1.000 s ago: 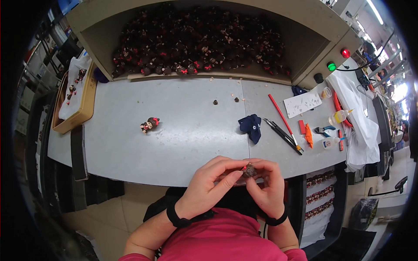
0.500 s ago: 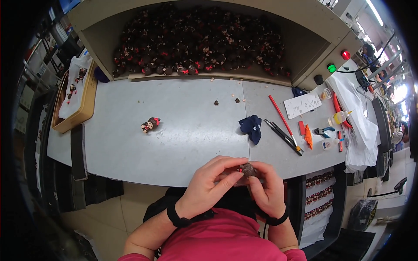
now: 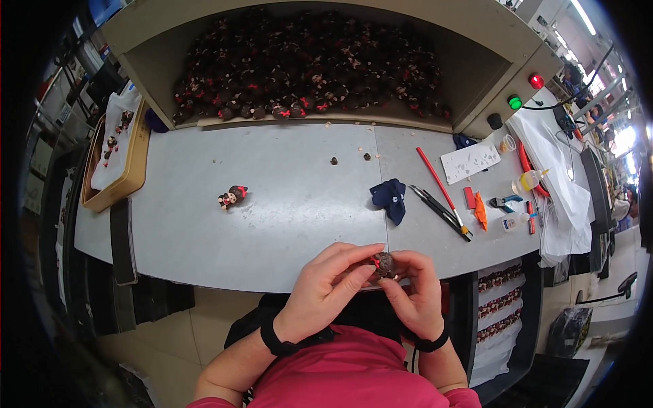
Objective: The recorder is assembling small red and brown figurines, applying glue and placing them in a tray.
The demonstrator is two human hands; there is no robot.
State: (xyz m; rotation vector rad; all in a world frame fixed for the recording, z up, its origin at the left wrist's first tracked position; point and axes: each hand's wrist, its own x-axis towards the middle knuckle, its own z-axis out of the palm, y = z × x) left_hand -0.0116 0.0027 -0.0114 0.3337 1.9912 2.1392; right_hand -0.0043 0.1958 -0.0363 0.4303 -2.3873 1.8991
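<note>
Just over the table's near edge, a small dark brown doll head (image 3: pixel 386 264) with a red bow is held between both hands. My left hand (image 3: pixel 328 281) pinches its left side, by the red bow, with thumb and fingers. Around the right side curl the fingers of my right hand (image 3: pixel 417 292), its thumb below. The palms hide part of the piece. Farther off on the grey table (image 3: pixel 286 231) lies a finished-looking doll figurine (image 3: pixel 233 197) with brown hair and a red bow. Beyond my hands lies a crumpled navy cloth (image 3: pixel 390 200).
A beige cabinet (image 3: pixel 486 88) full of doll heads (image 3: pixel 299 64) spans the back. At the right lie a red pencil-like stick (image 3: pixel 435 178), brushes (image 3: pixel 441 212), a white card (image 3: pixel 470 162), pliers (image 3: pixel 505 202) and bottles (image 3: pixel 528 181). A yellow box (image 3: pixel 139 153) stands left.
The doll head has been turned between my fingers, so more of its red bow and brown hair shows. My right thumb has shifted slightly left and down. The view has moved a little.
</note>
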